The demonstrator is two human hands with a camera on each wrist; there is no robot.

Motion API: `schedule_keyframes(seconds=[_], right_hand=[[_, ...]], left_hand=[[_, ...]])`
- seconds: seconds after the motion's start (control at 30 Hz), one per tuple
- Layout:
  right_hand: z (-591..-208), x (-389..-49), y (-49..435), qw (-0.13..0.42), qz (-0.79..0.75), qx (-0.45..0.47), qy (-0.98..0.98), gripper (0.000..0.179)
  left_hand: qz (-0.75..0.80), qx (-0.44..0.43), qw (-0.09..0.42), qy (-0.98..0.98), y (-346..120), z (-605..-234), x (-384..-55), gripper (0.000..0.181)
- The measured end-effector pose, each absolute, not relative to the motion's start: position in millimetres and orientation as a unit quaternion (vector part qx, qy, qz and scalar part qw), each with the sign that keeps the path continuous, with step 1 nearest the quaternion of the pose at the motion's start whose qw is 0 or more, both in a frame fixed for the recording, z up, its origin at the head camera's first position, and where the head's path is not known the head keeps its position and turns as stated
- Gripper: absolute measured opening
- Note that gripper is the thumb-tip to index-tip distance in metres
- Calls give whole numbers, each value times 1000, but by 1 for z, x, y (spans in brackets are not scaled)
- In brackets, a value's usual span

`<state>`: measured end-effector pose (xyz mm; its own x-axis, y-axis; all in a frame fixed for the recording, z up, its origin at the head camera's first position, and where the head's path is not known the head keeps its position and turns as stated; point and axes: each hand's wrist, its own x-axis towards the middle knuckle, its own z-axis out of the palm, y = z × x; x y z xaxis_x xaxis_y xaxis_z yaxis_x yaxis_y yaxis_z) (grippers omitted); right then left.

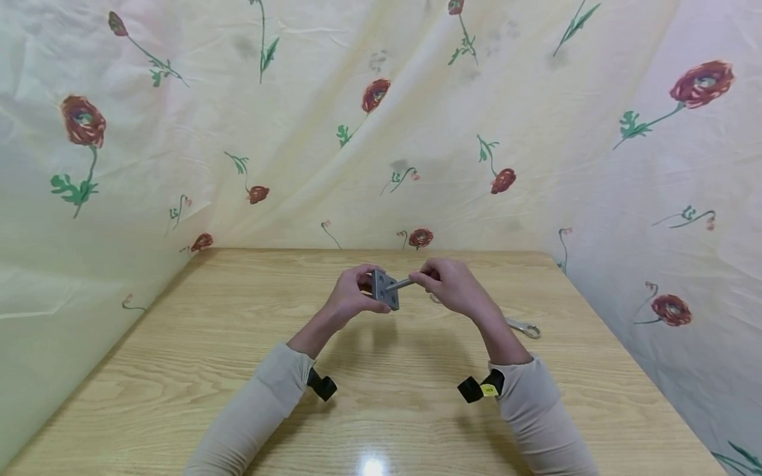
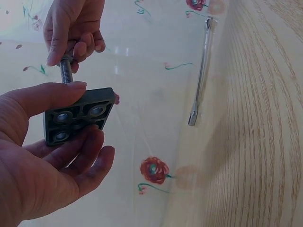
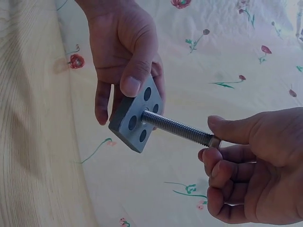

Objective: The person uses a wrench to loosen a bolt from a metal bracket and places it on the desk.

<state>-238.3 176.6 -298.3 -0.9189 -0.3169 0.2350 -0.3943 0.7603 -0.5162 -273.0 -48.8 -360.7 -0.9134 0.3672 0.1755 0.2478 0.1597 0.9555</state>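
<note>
My left hand (image 1: 351, 295) grips a small square grey plate (image 3: 124, 126) by its edges, thumb on one side and fingers on the other. Round holes pierce the plate, and its ribbed back (image 2: 78, 113) faces the left wrist camera. A threaded bolt (image 3: 177, 127) stands out from the plate's middle, its tip at the centre hole. At the bolt's head end, my right hand (image 1: 454, 287) pinches it between thumb and fingertips. How far the thread goes into the plate is hidden. Both hands hold these parts above the table.
A silver wrench (image 1: 524, 327) lies on the wooden table (image 1: 208, 344), partly hidden behind the right hand and forearm in the head view. Flower-printed cloth (image 1: 309, 132) encloses the table at the back and sides. Small black cameras (image 1: 324, 387) sit at both wrists.
</note>
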Motion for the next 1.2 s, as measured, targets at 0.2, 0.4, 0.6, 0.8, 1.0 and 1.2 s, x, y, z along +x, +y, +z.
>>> schedule_keyframes(seconds=[0.2, 0.4, 0.6, 0.8, 1.0, 1.2], right_hand=[[-296, -235, 178, 85, 281, 205, -934, 17], [-296, -235, 179, 93, 277, 210, -933, 17], [-296, -237, 181, 92, 263, 215, -936, 16], [-298, -240, 182, 83, 265, 215, -936, 15], [-309, -249, 187, 104, 295, 206, -927, 17], [-321, -260, 194, 119, 332, 168, -920, 21]], left_hand=[[617, 197, 48, 761, -50, -362, -274, 67], [619, 197, 49, 759, -50, -361, -275, 69], [617, 200, 49, 759, -51, -360, -276, 68], [620, 201, 55, 756, -54, -360, -278, 65], [630, 199, 63, 748, -62, -363, -286, 67], [636, 168, 61, 751, -79, -371, -303, 68]])
